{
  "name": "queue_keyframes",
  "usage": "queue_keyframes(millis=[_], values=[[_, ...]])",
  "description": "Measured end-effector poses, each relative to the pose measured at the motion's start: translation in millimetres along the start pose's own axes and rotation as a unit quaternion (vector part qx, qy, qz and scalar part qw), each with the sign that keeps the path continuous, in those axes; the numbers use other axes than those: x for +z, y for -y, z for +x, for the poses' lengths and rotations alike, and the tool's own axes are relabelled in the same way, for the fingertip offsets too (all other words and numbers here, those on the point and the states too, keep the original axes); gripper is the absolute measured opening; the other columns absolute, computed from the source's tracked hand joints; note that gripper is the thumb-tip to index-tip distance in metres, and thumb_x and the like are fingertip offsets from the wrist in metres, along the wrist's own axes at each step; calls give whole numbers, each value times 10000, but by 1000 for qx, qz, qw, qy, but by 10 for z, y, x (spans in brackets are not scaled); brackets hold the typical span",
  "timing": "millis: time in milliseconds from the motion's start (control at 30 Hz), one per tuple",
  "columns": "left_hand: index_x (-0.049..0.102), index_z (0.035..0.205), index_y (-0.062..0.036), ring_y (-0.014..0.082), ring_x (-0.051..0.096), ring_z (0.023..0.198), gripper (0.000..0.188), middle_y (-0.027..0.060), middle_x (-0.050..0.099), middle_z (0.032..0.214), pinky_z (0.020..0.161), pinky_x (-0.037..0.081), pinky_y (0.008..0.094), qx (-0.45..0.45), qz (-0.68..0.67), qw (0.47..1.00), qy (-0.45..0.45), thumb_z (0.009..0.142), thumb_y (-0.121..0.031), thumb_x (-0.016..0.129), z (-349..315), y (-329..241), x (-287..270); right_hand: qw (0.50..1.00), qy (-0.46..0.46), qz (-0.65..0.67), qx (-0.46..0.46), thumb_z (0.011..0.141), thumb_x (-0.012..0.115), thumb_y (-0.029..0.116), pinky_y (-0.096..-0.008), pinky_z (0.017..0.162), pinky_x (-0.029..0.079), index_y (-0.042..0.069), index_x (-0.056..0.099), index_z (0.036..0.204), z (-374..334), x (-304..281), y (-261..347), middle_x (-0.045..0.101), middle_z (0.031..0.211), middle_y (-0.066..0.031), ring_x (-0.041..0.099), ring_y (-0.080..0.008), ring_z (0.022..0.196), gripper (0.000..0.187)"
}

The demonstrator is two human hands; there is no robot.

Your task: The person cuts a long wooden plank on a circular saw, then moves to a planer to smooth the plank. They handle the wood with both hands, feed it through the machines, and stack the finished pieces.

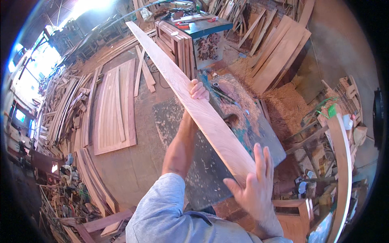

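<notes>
A long, pale wooden board [206,120] slants across the middle of the view, its far end up at the left and its near end low at the right. Partway along it, my left hand [199,90] grips the board, fingers curled over the right edge and the forearm passing beneath. At the near end is my right hand [259,184], its fingers stretched and the thumb apart; it covers part of the board's end, and whether the palm touches the wood I cannot tell. Under the board lies a machine table [198,178] with a dark, chip-flecked top.
Shavings and a dark tool [223,94] lie on the table's right part. A panelled wooden door [115,107] rests on the floor at left, near scrap strips [67,109]. Beyond stand wooden frames [184,50] and a workbench [202,27]. Wide boards [279,52] lean at the right.
</notes>
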State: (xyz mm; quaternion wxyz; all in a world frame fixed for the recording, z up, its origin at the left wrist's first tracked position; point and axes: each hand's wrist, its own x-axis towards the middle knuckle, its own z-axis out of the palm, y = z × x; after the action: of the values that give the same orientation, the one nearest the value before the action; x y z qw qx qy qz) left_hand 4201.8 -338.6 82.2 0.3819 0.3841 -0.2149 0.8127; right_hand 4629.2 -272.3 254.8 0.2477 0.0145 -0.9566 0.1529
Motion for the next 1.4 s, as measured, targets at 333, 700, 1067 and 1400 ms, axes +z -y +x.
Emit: queue_keyframes(millis=[333, 700, 1067, 1400], values=[[594, 1280, 23, 166, 571, 632, 407, 32, 522, 777, 599, 466, 306, -83, 86, 990, 68, 1132, -331, 459, -491, 3214, 2225, 988, -46, 141, 46, 940, 772, 464, -609, 1128, 421, -36, 533, 867, -3562, -145, -612, 371, 1567, -428, 489, -586, 1353, 559], [564, 720, -90, 52, 478, 702, 345, -63, 508, 742, 586, 403, 297, -271, 479, 816, -179, 1052, -177, 597, -961, 5452, 3648, 922, -299, -79, 233, 943, 773, 300, -518, 1021, 530, 25, 702, 1277, -4600, -2670, -124, 732, 1246, -168, 689, -352, 1175, 439], [599, 750, -98, 368, 670, 633, 482, 105, 653, 707, 536, 493, 479, -196, 676, 683, 195, 914, -522, 760, -1787, 6118, 3975, 680, -611, -171, 367, 994, 677, 280, -496, 1116, 469, -13, 582, 1402, -5583, -3542, 245, 635, 1395, -180, 617, -355, 1288, 512], [683, 1154, -105, 318, 593, 1248, 395, 82, 669, 1224, 1059, 437, 512, -180, 846, 452, 217, 921, -418, 744, -2528, 5475, 2661, 488, -741, 63, 457, 1040, 590, 261, -475, 1201, 414, -48, 473, 1516, -6715, -3032, 11, 548, 1530, -191, 552, -359, 1391, 579]])
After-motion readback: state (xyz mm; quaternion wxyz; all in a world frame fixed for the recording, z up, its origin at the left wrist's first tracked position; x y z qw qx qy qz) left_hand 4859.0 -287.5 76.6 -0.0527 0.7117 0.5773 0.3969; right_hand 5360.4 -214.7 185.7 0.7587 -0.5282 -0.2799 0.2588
